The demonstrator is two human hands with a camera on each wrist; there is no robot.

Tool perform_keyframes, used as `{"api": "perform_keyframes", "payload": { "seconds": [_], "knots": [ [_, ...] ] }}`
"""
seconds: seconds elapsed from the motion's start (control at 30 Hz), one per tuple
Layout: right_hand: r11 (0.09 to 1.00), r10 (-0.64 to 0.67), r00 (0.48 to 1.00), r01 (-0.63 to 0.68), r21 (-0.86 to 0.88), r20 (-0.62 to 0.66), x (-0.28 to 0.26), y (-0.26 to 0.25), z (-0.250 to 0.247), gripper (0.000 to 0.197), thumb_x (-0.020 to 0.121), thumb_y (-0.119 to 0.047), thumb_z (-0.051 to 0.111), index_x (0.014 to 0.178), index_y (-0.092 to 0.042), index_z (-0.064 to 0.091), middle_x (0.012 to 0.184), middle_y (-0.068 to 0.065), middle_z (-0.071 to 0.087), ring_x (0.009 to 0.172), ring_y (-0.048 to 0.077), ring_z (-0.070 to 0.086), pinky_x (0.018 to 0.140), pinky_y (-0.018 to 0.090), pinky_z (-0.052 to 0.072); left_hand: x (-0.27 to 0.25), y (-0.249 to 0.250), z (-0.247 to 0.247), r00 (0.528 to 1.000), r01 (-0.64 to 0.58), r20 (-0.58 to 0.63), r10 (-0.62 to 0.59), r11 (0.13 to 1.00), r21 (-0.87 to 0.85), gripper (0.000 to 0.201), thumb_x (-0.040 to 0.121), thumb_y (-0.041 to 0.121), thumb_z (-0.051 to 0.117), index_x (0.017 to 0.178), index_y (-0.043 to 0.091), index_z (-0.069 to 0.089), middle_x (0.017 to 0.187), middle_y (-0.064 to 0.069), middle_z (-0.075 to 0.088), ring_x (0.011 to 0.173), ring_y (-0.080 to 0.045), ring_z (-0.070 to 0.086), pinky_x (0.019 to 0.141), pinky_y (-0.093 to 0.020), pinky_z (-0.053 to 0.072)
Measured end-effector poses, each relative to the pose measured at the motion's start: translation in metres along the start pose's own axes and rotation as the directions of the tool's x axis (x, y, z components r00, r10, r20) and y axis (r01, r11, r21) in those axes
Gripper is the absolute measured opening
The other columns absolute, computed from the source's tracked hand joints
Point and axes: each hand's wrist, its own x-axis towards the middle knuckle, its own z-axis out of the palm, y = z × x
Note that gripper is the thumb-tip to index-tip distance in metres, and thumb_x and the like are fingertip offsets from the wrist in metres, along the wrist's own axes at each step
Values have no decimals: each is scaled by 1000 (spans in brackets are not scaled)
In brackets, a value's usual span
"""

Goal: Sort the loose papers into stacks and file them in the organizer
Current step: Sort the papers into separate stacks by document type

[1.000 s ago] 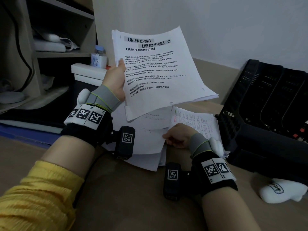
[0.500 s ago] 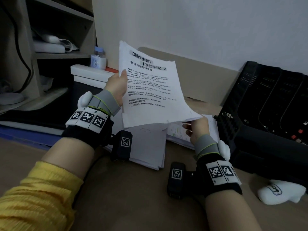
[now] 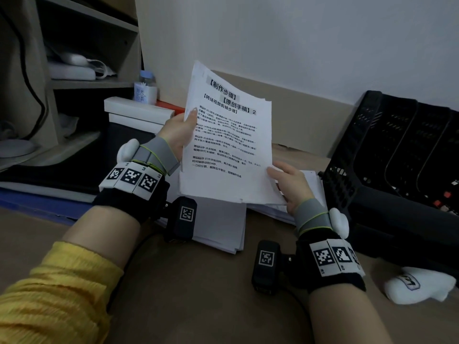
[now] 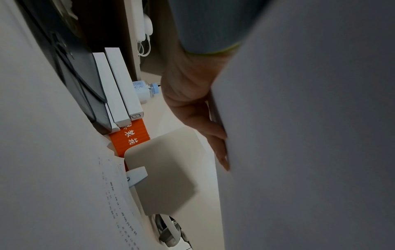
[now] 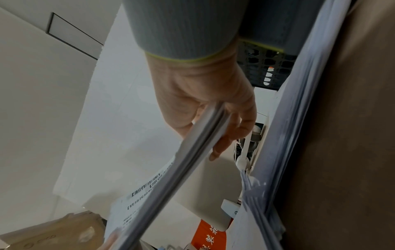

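Both hands hold a thick stack of printed papers tilted upright above the table. My left hand grips its left edge, thumb across the printed front. My right hand pinches the lower right corner; the right wrist view shows the stack's edge between thumb and fingers. In the left wrist view my fingers lie along the back of the sheets. More loose papers lie flat underneath on the table. The black mesh organizer stands at the right, lying tilted with its slots facing up.
A shelf unit with white boxes and a small bottle fills the left. An orange box sits behind the papers. A white object lies at the front right on the brown table.
The right hand rose from the papers on the table and took the stack's lower right corner. The left hand lowered the stack and swung it more upright.
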Motion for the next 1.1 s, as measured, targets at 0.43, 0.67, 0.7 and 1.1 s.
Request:
{"api": "perform_keyframes", "payload": {
  "seconds": [0.43,0.67,0.7,1.1],
  "knots": [
    [997,-64,984,69,26,-166,10,10,0,29,84,-16,64,61,-18,46,68,7,53,62,19,48,58,29,44,-4,0,6,985,19,168,-23,999,30,42,96,49,48,113,14,64,111,-6,72,97,-24,70,85,-41,57],
    [997,9,984,6,80,-180,11,6,-4,37,80,-10,61,60,-25,32,77,5,37,75,21,32,68,32,29,3,0,6,988,59,137,-65,997,51,54,97,51,38,130,13,56,119,-6,69,108,-27,66,98,-47,50],
    [997,22,983,-8,81,-181,10,6,-5,39,81,-8,61,60,-25,32,77,5,37,75,21,33,68,32,30,0,0,7,987,59,145,-65,997,46,54,95,51,39,130,13,56,119,-6,69,108,-28,66,98,-48,50],
    [997,23,974,-4,82,-224,-8,8,-29,31,88,2,58,64,-14,44,70,1,49,74,18,46,73,34,42,-11,3,16,984,21,175,-44,991,129,52,95,49,46,128,10,57,116,-8,69,107,-28,66,95,-46,52]
  ]
}}
